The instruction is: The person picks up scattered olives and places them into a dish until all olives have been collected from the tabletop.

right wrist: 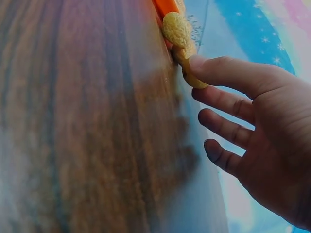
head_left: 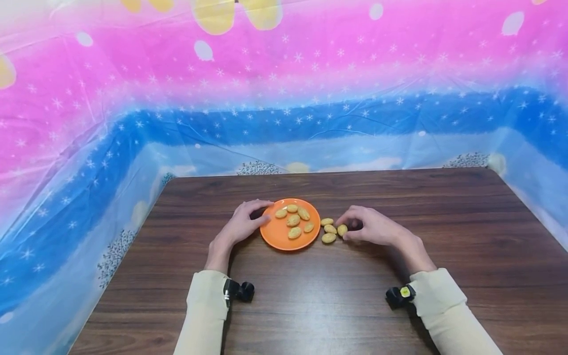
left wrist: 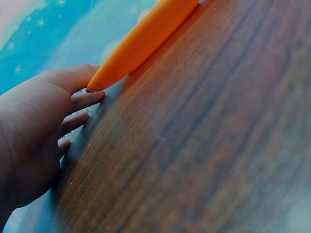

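Note:
An orange plate (head_left: 276,236) lies on the table with several wrinkled, yellow oval pieces (head_left: 293,220) spread over it. My left hand (head_left: 241,222) grips the plate's left rim, its thumb over the edge and the index finger along the far side. In the left wrist view, the plate's outer wall (left wrist: 146,41) hides part of the thumb. To the right of the plate, my right hand (head_left: 374,226) pinches one yellow oval piece (head_left: 342,230) between thumb and index finger, the other fingers loosely bent. Three more oval pieces (head_left: 329,238) lie between that hand and the plate.
The dark wood table (head_left: 310,301) has a patterned pink and blue cloth (head_left: 284,118) hanging behind and along its sides. A small black camera (head_left: 245,291) is strapped to the left wrist, another camera (head_left: 395,298) to the right.

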The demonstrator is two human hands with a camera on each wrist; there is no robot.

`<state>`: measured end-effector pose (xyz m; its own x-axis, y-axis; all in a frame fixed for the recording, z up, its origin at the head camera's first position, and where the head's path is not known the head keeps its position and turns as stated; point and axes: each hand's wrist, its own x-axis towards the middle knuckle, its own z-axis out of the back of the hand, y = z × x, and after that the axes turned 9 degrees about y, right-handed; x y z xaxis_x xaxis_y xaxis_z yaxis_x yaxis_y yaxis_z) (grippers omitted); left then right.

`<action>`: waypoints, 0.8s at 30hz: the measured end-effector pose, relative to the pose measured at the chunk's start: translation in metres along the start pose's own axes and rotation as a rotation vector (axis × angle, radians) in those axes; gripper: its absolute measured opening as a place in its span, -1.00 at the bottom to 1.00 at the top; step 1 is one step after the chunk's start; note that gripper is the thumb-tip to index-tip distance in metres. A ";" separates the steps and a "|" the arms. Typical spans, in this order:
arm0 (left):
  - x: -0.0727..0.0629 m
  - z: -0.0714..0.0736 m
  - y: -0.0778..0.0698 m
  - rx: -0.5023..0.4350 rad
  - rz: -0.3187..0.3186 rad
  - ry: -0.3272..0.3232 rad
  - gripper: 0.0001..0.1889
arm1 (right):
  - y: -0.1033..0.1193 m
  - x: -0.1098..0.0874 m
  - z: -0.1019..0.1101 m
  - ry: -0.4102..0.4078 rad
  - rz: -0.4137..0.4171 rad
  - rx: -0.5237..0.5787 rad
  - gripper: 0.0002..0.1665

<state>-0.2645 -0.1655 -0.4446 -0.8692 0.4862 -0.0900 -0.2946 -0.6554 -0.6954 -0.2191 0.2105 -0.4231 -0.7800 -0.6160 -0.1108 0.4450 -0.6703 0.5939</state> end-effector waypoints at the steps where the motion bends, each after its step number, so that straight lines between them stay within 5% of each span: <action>1: 0.000 0.000 0.000 0.001 0.002 0.000 -0.54 | 0.001 0.000 0.000 -0.003 0.002 0.001 -0.66; 24: 0.003 -0.001 0.003 0.016 0.007 -0.002 -0.54 | 0.015 0.009 0.002 -0.026 0.028 -0.021 -0.65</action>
<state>-0.2671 -0.1656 -0.4482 -0.8722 0.4802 -0.0933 -0.2946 -0.6679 -0.6835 -0.2198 0.1957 -0.4135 -0.7778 -0.6242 -0.0734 0.4759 -0.6613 0.5798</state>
